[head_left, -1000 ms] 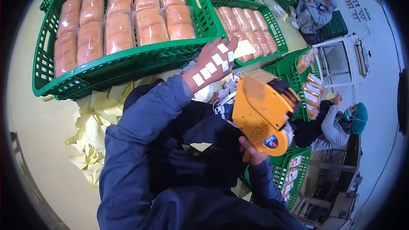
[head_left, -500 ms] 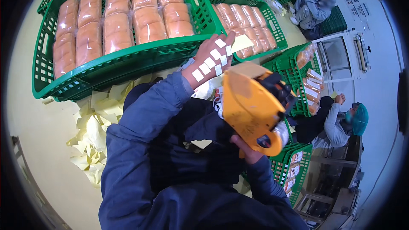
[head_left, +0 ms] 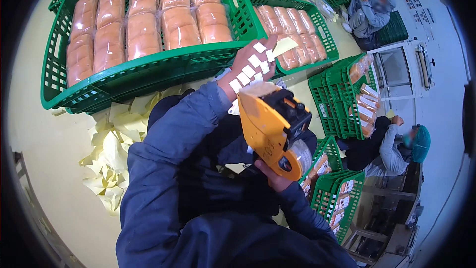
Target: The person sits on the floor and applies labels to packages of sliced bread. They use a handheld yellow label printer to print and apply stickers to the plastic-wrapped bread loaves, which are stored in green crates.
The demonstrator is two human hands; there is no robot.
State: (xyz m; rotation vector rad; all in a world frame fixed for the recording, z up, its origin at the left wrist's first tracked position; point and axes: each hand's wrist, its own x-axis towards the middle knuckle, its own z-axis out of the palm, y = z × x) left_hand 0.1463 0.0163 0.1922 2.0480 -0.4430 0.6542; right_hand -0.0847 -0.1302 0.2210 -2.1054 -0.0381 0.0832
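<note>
My left hand [head_left: 254, 65], its back and wrist dotted with several white labels [head_left: 244, 76], is raised beside the near right corner of the large green crate. Its partly hidden fingers are closed on a pale yellow slip of paper [head_left: 284, 47], which sticks out to the right. My right hand [head_left: 273, 176] grips the handle end of a yellow label gun [head_left: 265, 126] with a black head and a whitish roll at its side. The gun's front end sits just below the labelled left wrist. Whether it touches the wrist I cannot tell.
Packed bread loaves [head_left: 144, 34] fill the large green crate [head_left: 148, 63]. More green crates [head_left: 317, 94] with bread stand to the right. Crumpled yellow paper [head_left: 111, 154] lies on the floor at left. Two people, one seated [head_left: 369, 17] and one in a green cap [head_left: 396, 149], are at the right.
The label gun and my right hand have swung left, closer to my left wrist, and the gun has turned. My left hand keeps nearly its place beside the crate.
</note>
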